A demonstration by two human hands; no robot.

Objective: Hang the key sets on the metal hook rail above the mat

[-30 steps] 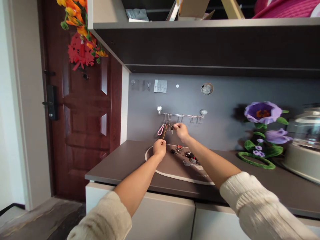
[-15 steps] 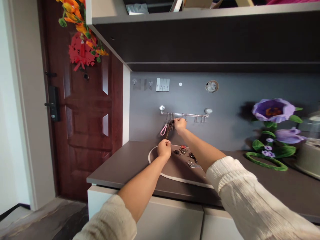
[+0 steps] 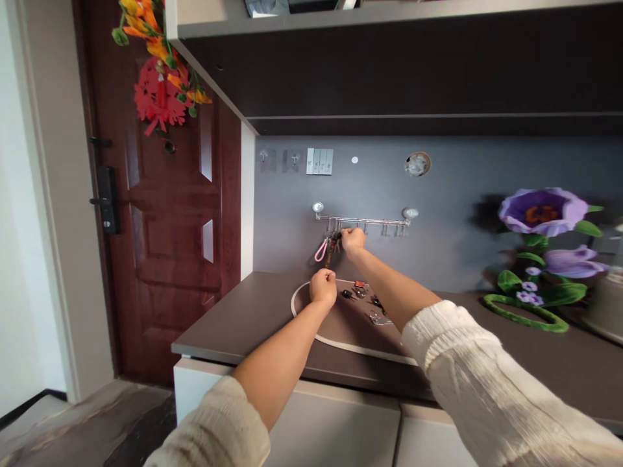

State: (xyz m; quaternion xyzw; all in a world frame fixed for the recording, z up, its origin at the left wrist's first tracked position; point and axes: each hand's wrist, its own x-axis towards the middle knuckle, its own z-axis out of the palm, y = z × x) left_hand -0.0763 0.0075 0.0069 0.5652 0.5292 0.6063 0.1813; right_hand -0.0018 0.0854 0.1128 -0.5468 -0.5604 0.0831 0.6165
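Observation:
On the grey wall, a chrome hook rail carries a bunch of keys near its left end. A pink loop strap hangs from that part of the rail. My right hand is pinched at the top of the bunch, close under the hooks; what lies between its fingertips is small and dark, perhaps part of a key ring. Below it, my left hand is closed at the lower end of a brown patterned key strap, which runs up to the keys. The fingers partly hide both grips.
A round-edged mat lies on the dark counter, with several loose keys and a red tag on it. Purple fabric flowers stand at the right. A shelf overhangs the counter; a red door is left.
The view has shifted slightly. Both hands keep nearly the same places at the rail and at the strap's lower end.

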